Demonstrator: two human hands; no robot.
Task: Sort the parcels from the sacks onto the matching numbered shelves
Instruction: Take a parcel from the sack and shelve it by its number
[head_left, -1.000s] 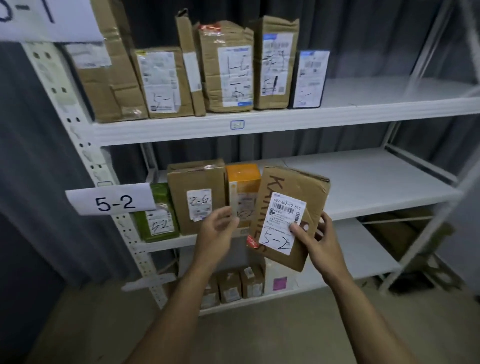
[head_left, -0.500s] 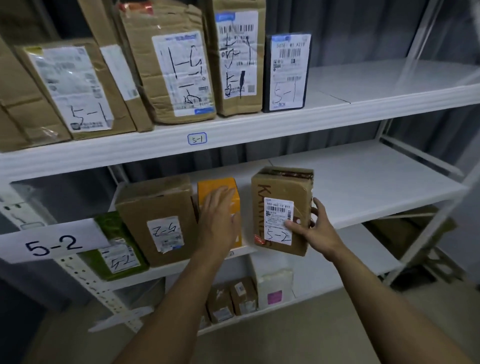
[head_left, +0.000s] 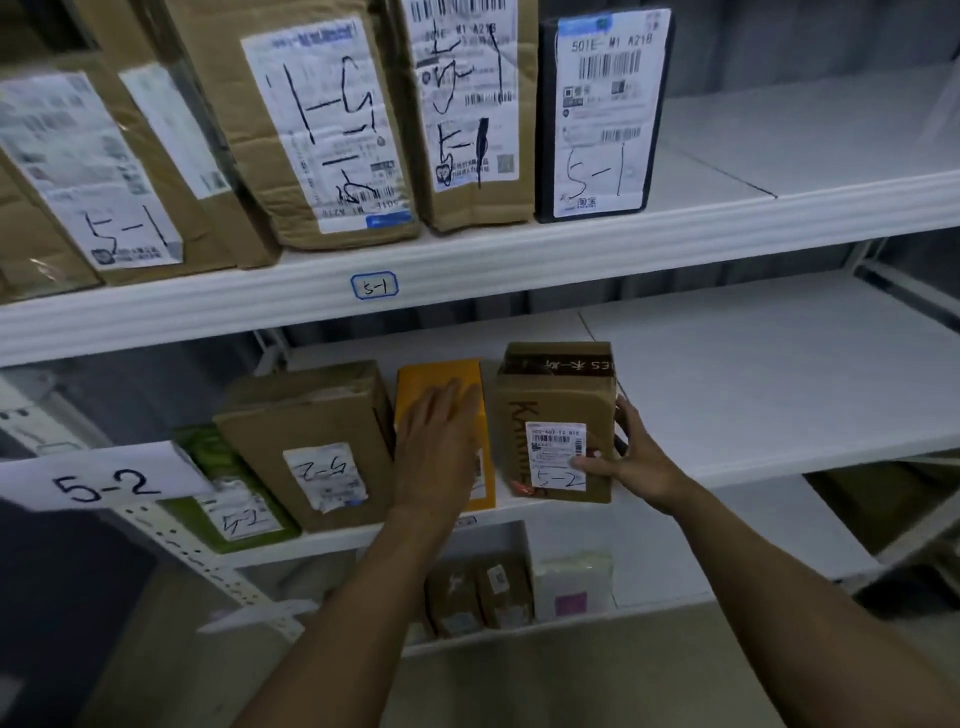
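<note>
Your right hand (head_left: 631, 462) gripping the brown cardboard parcel (head_left: 556, 400) (upright, marked 5-2), just right of the orange rectangular box (head_left: 434, 375), your left hand (head_left: 439, 447) flat against that box, fingers straight.

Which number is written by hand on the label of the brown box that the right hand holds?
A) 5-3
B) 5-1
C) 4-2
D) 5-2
D: the white label on the brown box, which the right hand grips at its side, reads 5-2 in pen.
</note>
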